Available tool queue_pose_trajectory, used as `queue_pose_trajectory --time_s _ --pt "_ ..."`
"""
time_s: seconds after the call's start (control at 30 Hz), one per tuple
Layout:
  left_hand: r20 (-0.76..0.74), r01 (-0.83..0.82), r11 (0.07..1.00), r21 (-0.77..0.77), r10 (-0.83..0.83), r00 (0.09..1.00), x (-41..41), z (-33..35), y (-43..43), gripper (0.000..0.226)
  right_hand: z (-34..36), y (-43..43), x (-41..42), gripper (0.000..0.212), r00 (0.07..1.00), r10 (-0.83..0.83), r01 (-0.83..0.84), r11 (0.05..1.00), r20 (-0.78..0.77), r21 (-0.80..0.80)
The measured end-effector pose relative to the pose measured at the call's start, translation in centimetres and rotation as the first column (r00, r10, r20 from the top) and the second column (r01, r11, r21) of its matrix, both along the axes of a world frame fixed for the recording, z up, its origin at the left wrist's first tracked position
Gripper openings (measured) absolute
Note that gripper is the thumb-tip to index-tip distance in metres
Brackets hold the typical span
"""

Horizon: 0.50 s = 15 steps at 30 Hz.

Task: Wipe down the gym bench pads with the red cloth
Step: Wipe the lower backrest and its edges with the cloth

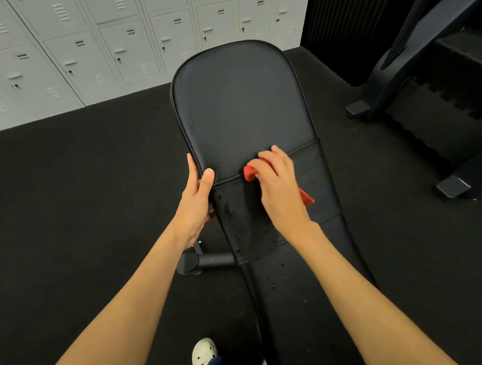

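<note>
While the floor (pixel 72 200) spreads dark all round the bench (pixel 268 224), a wall of pale lockers (pixel 100 42) stands beyond the bench's far end, and a dark machine frame (pixel 429 58) stands off the bench's right side. The bench runs lengthwise away from the person; its back pad (pixel 237 102), wide and rounded, forms the far part, and a narrower band with a seam crosses it nearer the person. Small droplets or specks dot the bench surface below that seam. A round foot bar (pixel 206 261) sticks out from under the bench's left side. The left hand (pixel 195 200) grips the bench's left edge at the seam, thumb lying on top of the pad and fingers wrapped round the side. The right hand (pixel 276 187) is closed down on the cloth (pixel 250 173), pressing it onto the bench at the seam; red shows at the fingertips and again behind the heel of the hand. A white shoe (pixel 203 354) stands on the floor beside the bench's near end.
</note>
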<state>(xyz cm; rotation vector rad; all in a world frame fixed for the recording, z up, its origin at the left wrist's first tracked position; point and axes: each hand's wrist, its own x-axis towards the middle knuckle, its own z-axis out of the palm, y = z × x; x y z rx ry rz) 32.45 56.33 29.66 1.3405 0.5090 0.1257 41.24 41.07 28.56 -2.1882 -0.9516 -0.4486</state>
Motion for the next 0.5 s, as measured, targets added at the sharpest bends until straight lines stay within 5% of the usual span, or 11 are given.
queue_pose_trajectory --time_s 0.17,0.5 --pt "-0.017 0.0 1.0 -0.02 0.0 1.0 -0.1 0.2 0.2 0.07 2.0 -3.0 4.1 0.039 0.992 -0.118 0.118 0.993 0.044 0.013" --pt "-0.04 -0.019 0.999 0.033 0.02 0.999 0.1 0.1 -0.2 0.068 2.6 -2.5 4.8 0.02 0.892 -0.35 0.398 0.908 -0.284 0.13"
